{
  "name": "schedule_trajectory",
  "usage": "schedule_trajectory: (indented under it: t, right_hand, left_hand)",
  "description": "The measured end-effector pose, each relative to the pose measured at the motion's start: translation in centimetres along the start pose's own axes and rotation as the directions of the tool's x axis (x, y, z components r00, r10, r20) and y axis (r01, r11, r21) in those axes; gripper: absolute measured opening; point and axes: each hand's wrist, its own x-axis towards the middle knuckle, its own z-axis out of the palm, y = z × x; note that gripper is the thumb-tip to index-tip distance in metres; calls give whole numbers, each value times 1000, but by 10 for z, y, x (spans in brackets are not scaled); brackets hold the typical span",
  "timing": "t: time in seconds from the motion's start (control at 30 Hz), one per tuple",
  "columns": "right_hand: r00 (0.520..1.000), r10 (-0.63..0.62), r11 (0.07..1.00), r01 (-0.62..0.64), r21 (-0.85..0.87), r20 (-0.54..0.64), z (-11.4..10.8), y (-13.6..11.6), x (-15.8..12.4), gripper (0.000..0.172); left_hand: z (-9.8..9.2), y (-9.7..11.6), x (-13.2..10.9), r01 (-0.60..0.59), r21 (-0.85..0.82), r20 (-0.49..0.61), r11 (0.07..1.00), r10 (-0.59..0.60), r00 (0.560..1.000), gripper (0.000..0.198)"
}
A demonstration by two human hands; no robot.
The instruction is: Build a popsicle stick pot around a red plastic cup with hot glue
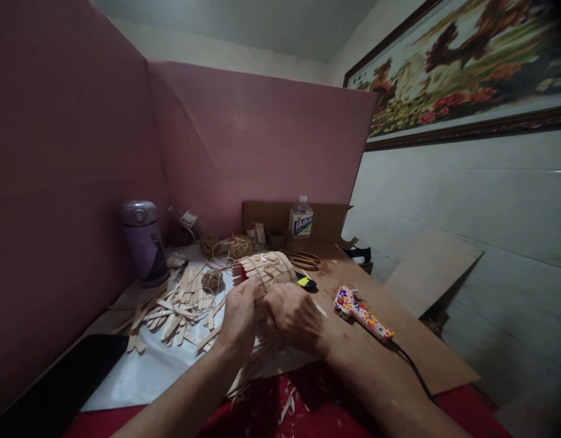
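Observation:
A cylinder of pale wooden craft sticks (276,265) lies on its side in front of me, with a reddish inside showing at its left end. Twine (259,275) is wrapped around it and runs down toward my fingers. My left hand (240,311) grips the cylinder's near left side, thumb up. Pressed against its near right side is my right hand (295,313), fingers curled in tightly; whatever they pinch is hidden. A black and yellow utility knife (306,281) lies just beyond the right hand.
Loose craft sticks (177,310) and a small twine ball (212,280) lie left. A purple flask (146,246), larger twine ball (240,246), bottle (301,220) and scissors (305,261) stand or lie farther back. Right is a corded glue gun (363,314); a black flat object (65,383) is front left.

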Motion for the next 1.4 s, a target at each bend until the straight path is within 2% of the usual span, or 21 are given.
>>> schedule_trajectory:
  t: [0.1,0.17,0.23,0.33,0.47,0.57,0.63,0.73,0.83,0.93,1.0,1.07,1.2,1.4]
  right_hand:
    - [993,-109,993,106,59,38,0,-6,0,25]
    - [997,-72,983,69,172,7,0,-10,1,20]
    - [999,40,940,-27,340,-31,-1,-11,1,14]
    - [974,216,821,-148,551,-60,-3,-11,0,9]
    - [881,457,688,-264,676,-122,-1,-10,-4,14]
    - [815,573,622,-362,695,-88,1,-10,-6,11]
    - [803,593,626,-413,661,-61,2,-10,-5,10]
    - [828,558,689,-423,588,-58,3,-10,-3,11]
    - [847,526,730,-404,551,-76,3,-11,-2,15]
    - [849,524,738,-412,534,-70,3,-12,-4,14]
    - [848,525,746,-415,522,-76,2,-13,-5,12]
    - [842,529,758,-411,507,-107,0,-14,-6,10]
    - [825,525,784,-375,494,-208,-2,-13,-6,10]
    - [812,517,812,-367,453,-269,-3,-11,-5,10]
  left_hand:
    - [1,13,6,-17,-91,-53,996,12,999,15]
    - [1,22,10,0,-104,-68,995,-8,998,10]
    - [0,27,12,21,-105,-81,994,-29,996,9]
    - [-1,30,13,33,-107,-95,994,-43,995,9]
    - [-4,29,16,64,-106,-89,992,-74,993,12]
    - [-5,29,18,77,-119,-78,990,-87,993,15]
    - [-5,30,18,93,-118,-82,989,-103,991,15]
    - [-4,30,16,125,-107,-64,986,-132,989,16]
    - [-7,28,14,129,-52,34,990,-127,991,14]
    - [-11,26,16,71,9,109,997,-72,991,23]
    - [-13,27,18,20,21,114,1000,-23,993,29]
    - [-13,29,20,-8,30,119,1000,4,993,31]
    - [-10,35,20,17,49,155,999,-24,988,31]
    - [-14,34,23,39,24,208,999,-43,977,35]
